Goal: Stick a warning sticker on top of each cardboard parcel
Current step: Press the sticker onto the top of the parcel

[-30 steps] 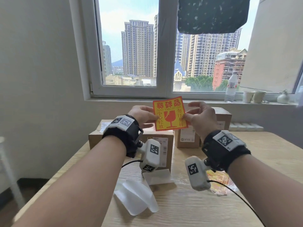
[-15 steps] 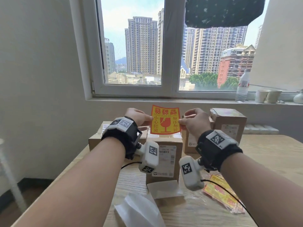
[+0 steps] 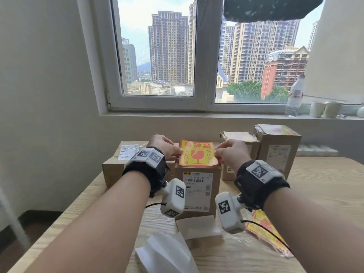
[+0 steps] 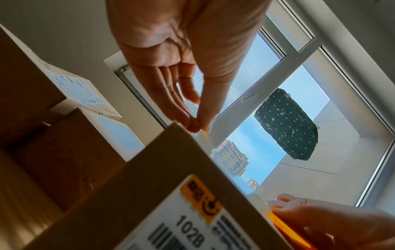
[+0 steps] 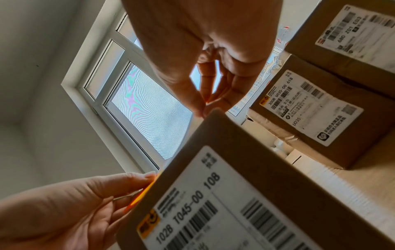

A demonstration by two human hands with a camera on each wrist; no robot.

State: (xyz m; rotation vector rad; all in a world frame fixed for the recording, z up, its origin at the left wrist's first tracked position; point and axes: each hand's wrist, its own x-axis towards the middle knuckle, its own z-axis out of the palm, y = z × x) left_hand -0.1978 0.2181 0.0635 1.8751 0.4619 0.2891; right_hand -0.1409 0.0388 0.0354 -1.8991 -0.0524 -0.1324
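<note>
**A:** Watching from the side here. Thumb and fingertips [image 5: 202,108] of the right hand [image 3: 232,154] are pinched together on the right edge of the square orange-and-red fragile warning sticker [image 3: 197,152]; the left hand [image 3: 164,147] pinches the opposite edge the same way. Both are clamped on paper, nothing else.

**B:** And where's the sticker sitting?

**A:** Stretched flat between the hands, right over the top of the upright brown cardboard parcel with the white shipping label [image 3: 198,189]. The near edge looks at or just off the top face; can't tell if it's actually touching.

**B:** Tips for landing it clean?

**A:** I'd say keep it taut, square it with the box edges, let one edge tack first, then smooth across so no bubbles get trapped. Releasing both pinches at once probably gives wrinkles.

**B:** Other boxes?

**A:** The flat brown carton [image 3: 118,166] sits to the left, two more brown parcels [image 3: 275,152] to the right, all on the pale wooden table [image 3: 325,184].
</note>
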